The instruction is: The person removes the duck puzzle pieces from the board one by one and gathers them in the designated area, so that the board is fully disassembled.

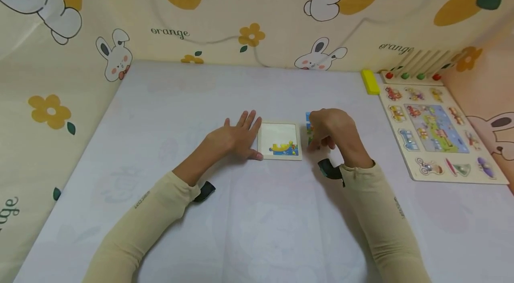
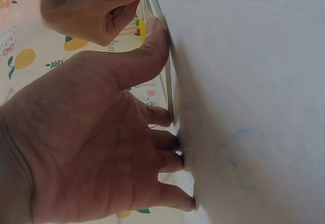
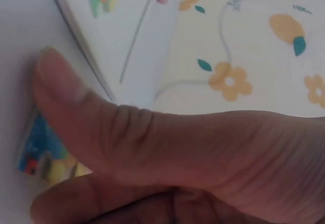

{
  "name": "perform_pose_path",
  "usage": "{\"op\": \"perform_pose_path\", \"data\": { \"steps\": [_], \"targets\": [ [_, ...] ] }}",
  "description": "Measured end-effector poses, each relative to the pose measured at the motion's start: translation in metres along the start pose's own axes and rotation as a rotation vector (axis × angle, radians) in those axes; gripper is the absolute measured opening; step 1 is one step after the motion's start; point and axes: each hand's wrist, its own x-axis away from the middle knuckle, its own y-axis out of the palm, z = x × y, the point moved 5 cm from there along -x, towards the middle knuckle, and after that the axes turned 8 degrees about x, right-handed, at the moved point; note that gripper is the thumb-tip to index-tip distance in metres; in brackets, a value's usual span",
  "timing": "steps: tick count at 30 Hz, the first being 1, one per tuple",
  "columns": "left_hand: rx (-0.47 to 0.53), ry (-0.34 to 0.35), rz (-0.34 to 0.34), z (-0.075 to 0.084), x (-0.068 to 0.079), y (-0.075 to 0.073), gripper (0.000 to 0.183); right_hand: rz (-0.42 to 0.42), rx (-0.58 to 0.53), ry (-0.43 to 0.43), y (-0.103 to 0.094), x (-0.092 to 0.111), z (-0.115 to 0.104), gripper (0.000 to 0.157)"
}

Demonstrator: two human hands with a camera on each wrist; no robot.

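Observation:
A small square white puzzle tray [image 1: 279, 135] lies on the table with a few joined pieces [image 1: 286, 149] in its lower right corner, blue and yellow. My left hand [image 1: 237, 138] rests at the tray's left edge, fingers spread and thumb at its near corner. In the left wrist view the left fingertips [image 2: 170, 198] touch down beside that edge. Just right of the tray, my right hand [image 1: 333, 131] reaches down over colourful puzzle pieces [image 1: 308, 126], partly covering them. A puzzle piece [image 3: 40, 145] shows between right thumb and forefinger; I cannot tell whether they pinch it.
At the far right lies a larger wooden picture board [image 1: 401, 140] with vehicle and toy shapes. Behind it stands a rack of thin sticks with red and green beads [image 1: 413, 76]. A yellow block [image 1: 370, 82] sits beside them. Patterned cloth [image 1: 225, 15] rises behind the table.

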Motion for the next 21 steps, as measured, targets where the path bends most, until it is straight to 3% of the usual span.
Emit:
{"op": "perform_pose_path", "data": {
  "steps": [4, 11, 21],
  "targets": [
    [0.006, 0.000, -0.005, -0.0003, -0.0006, -0.0007, 0.110, -0.004, -0.004, 0.014, 0.0002, -0.0034, -0.0004, 0.053],
    [0.000, 0.000, -0.004, 0.0000, -0.0007, -0.0013, 0.110, 0.012, 0.034, -0.003, 0.0001, -0.0047, -0.0008, 0.041],
    [0.004, -0.001, -0.007, 0.0001, -0.0002, -0.0008, 0.110, 0.012, 0.020, -0.005, -0.0005, -0.0042, 0.0002, 0.038]
  ]
}}
